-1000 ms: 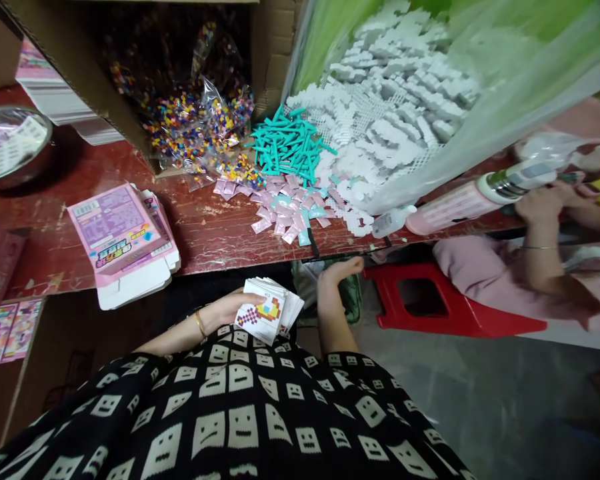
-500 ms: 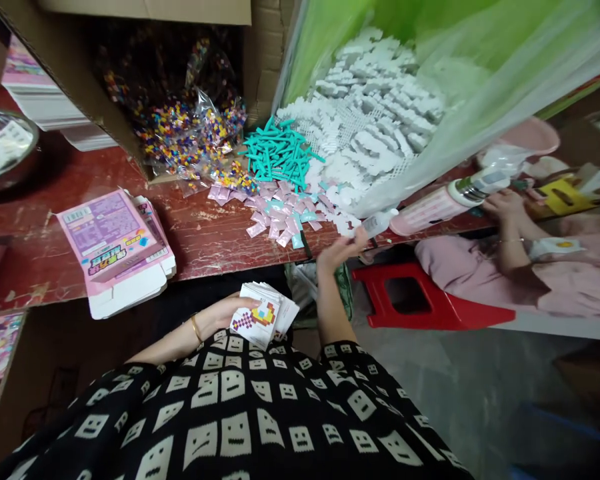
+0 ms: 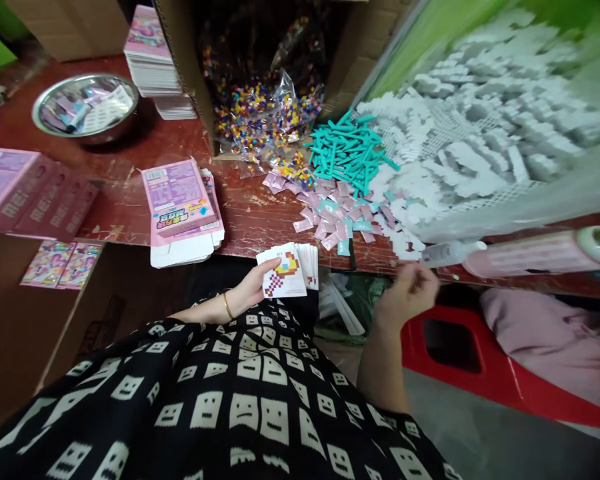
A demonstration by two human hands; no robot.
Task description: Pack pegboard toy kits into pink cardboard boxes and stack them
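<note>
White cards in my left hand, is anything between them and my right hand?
Nothing visible stands between the white cards and the right hand; the green bag seen in that gap appears to lie lower, below the tabletop.

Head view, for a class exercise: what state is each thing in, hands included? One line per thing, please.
Left hand: closed, gripping.
Cards: held in a slightly fanned stack.
Right hand: fingers curled; contents unclear.
Cardboard box: open, bead bags inside.
Metal bowl: open, holding packets.
Teal sticks: loosely heaped.
Sachets: scattered on the table.
Pink cartons: piled, white flap out.
</note>
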